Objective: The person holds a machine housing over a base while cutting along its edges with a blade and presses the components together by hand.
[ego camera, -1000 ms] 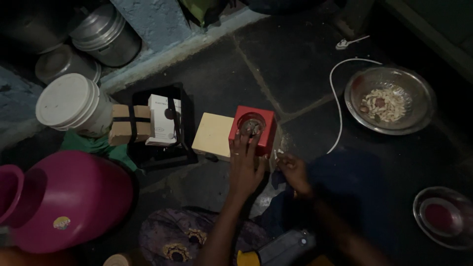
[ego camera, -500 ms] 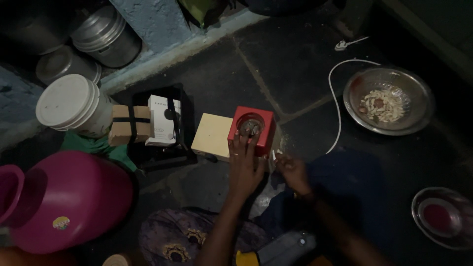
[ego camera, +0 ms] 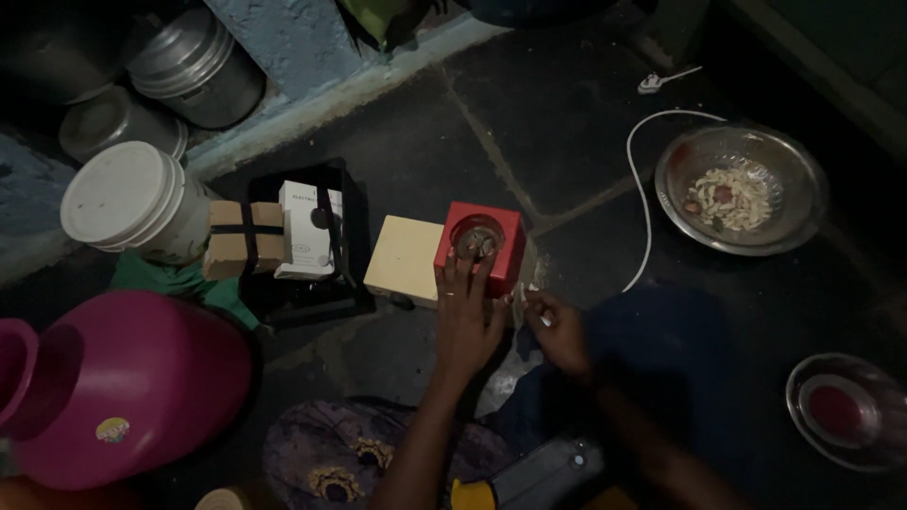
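Left hand (ego camera: pixel 470 316) lies flat on the red box (ego camera: pixel 480 249), fingers spread over its round top opening, not clutching it. The box sits on the dark floor (ego camera: pixel 416 142), touching a cream box (ego camera: pixel 406 260) on its left. Right hand (ego camera: pixel 557 331) is just right of it, fingers pinched on something small and white; can't tell what. Metal bowl (ego camera: pixel 742 189) sits far right.

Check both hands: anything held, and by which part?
Left hand lies flat on the red box, fingertips at its round top opening. Right hand pinches something small and pale; too dim to identify.
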